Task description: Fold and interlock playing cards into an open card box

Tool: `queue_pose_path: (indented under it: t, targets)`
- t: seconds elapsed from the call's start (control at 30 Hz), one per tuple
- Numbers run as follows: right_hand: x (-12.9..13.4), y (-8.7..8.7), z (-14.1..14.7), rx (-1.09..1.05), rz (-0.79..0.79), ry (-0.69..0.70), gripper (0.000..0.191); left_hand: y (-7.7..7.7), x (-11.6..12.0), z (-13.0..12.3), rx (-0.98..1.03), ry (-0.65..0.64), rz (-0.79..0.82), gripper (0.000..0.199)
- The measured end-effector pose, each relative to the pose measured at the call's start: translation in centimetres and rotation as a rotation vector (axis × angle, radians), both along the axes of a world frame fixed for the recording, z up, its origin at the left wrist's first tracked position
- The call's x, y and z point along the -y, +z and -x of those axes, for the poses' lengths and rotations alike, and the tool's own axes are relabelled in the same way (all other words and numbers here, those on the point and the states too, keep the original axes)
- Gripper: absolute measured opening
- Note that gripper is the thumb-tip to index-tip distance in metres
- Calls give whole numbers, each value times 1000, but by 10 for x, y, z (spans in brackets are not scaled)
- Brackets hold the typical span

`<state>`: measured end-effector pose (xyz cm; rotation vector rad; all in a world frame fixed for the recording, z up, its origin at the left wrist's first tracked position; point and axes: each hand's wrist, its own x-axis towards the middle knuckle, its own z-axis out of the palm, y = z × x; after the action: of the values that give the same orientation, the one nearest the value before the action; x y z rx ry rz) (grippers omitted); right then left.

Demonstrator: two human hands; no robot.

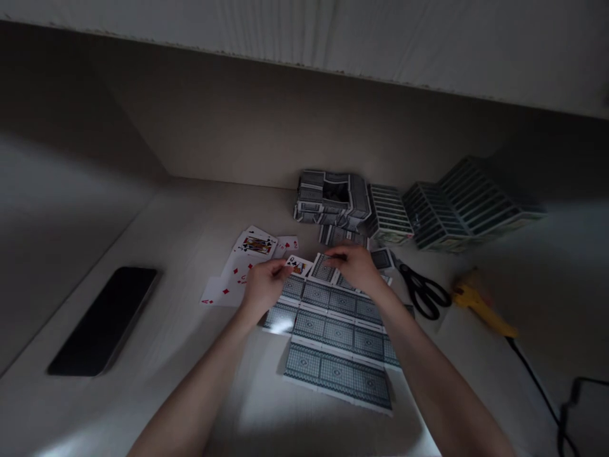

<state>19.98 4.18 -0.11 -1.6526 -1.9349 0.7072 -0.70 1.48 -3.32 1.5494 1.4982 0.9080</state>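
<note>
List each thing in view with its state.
Left hand: at the queen card's edge
Right hand: fingers over card rows
Queen card: face up
Card rows: backs up
Loose cards: face up, overlapping
Phone: flat, screen dark
Scissors: lying flat
Glue gun: lying down, cord attached

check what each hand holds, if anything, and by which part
The left hand seems to pinch the white rectangular queen card by its left end; the right hand is at a grey patterned rectangular card, hold unclear.
</note>
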Motion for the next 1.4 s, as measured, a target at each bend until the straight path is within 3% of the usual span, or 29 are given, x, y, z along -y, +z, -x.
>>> queue_pose_path:
  t: [0.53,0.77,1.03,1.4]
  targets:
    - [-2,5,3,-27,-49,42,11,9,3,0,-197,-39,-49,26]
    - [-4,13,10,10,-49,153,15,18,8,-5,-372,-78,-101,22]
    - [4,17,15,-13,-29,197,19,17,10,-9,-321,-39,-272,25]
    - [17,4,24,17,-126,215,30,31,20,-13,-711,-174,-192,38]
